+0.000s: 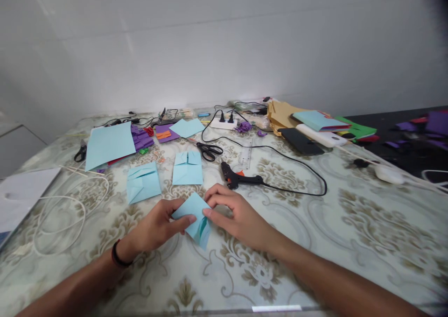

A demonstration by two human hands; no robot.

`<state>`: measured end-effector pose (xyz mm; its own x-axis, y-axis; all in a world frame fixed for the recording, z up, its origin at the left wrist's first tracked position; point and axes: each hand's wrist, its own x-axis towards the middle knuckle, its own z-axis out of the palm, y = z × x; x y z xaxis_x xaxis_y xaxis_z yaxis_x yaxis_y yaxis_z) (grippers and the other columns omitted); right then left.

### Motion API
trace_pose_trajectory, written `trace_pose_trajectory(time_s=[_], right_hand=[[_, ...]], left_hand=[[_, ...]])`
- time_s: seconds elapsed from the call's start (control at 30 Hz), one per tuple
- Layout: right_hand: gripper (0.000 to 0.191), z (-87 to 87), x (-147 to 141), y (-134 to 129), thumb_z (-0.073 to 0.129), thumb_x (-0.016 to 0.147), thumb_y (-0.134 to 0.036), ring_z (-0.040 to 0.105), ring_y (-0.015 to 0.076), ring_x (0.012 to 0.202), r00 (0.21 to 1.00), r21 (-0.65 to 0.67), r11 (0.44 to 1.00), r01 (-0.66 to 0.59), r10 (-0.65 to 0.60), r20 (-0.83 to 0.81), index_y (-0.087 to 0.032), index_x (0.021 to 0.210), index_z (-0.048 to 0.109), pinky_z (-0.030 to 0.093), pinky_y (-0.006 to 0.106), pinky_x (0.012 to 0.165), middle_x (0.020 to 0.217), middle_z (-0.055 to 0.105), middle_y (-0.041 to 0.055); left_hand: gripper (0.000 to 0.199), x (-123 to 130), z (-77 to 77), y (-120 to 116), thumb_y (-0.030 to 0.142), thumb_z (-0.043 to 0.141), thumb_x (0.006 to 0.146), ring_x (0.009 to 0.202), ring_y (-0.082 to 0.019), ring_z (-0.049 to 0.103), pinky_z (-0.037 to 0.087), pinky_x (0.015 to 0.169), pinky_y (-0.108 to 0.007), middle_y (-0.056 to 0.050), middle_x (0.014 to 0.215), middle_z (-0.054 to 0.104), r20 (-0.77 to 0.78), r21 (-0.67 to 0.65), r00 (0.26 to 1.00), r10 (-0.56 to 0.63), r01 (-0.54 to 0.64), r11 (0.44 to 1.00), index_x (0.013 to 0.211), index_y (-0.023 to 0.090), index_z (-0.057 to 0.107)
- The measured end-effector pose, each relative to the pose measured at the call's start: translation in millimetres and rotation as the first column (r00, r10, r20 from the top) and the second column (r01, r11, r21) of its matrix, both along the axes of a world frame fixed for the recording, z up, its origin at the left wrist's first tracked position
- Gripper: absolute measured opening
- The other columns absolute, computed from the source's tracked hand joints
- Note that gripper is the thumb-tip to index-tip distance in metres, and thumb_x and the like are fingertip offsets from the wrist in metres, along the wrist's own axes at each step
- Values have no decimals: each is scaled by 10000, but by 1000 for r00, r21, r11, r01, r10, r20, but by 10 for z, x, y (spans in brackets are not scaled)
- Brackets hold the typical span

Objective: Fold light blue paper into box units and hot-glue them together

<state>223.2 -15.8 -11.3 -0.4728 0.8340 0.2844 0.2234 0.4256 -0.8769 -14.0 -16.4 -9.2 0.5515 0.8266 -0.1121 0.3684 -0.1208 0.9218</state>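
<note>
A folded piece of light blue paper (193, 207) is held between both hands just above the table, tilted with one corner pointing away. My left hand (161, 221) pinches its left side, thumb on top and fingers beneath. On the right side, my right hand (233, 214) grips the edge with thumb and fingers, next to a fold that stands slightly apart. Beyond the hands lie two more folded light blue papers, one on the left (143, 182) and one in the middle (188, 168), both with creased flaps.
A black glue gun (240, 178) lies beyond my right hand, its cord looping right. Black-handled scissors (209, 151), a clear ruler (247, 154) and a white power strip (224, 123) are farther back. Blue sheets (110, 144) sit left; a black phone (301, 141) lies right. A white cable (82, 205) curls at left.
</note>
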Motion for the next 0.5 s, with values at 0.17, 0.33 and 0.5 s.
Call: trace_pose_trajectory(time_s=[0.17,0.33,0.5], right_hand=[[239,-30,-37,-6,703,934,-276,632,188,970,999,-11,999,-40,40,-8,-187,737,602,489,334,897,1027,629,44],[187,-43,-45,-26,701,924,-273,642,198,1001,999,-42,998,-50,49,-20,-193,784,606,496,360,935,1072,657,56],[327,-64,-34,-18,766,862,-283,676,198,1000,995,-283,955,-94,77,-71,-210,1155,638,516,349,921,1046,729,41]], left_hand=[[301,24,5,-26,402,593,988,729,-147,504,423,677,-247,-7,789,610,-26,59,998,-53,55,997,837,152,664],[321,7,25,-23,398,572,1001,700,-132,454,380,652,-238,7,750,554,-70,105,993,-96,103,989,811,148,639],[294,-9,53,-27,363,627,950,612,-103,352,288,553,-226,40,660,429,-83,46,987,-138,142,989,762,138,613]])
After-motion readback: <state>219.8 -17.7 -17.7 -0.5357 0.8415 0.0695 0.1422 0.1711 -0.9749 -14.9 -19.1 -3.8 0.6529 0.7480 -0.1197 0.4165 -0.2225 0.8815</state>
